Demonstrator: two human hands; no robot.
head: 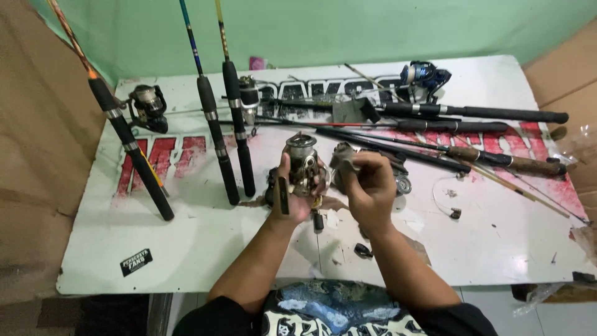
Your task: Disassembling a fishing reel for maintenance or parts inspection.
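A white board (186, 249) with red and black printing is lying flat as the work surface, filling most of the view, with a green wall behind it at twelve o'clock and brown cardboard running along nine o'clock. Three fishing rods are leaning upright at ten to eleven o'clock: an orange-tipped rod (130, 149), a blue-tipped rod (214, 134) and a yellow-tipped rod (238, 124), their black handles resting on the board. Several more black rods (472, 112) are lying across the board from one to three o'clock, one with a brown cork handle (504, 160). A black spinning reel (148, 107) is sitting at ten o'clock beside the orange-tipped rod, and a blue reel (423, 78) is sitting at one o'clock.

At the centre, the left hand (292, 196) is wrapping its fingers closed around a worn silver reel (303, 163), holding it upright above the board, with the thumb running up the reel's side. Just at three o'clock of it, the right hand (371, 186) is pinching a crumpled grey rag (343, 158) between curled fingers and thumb, the rag nearly touching the reel. Small dark parts (362, 250) are lying on the board at six o'clock, between the forearms.
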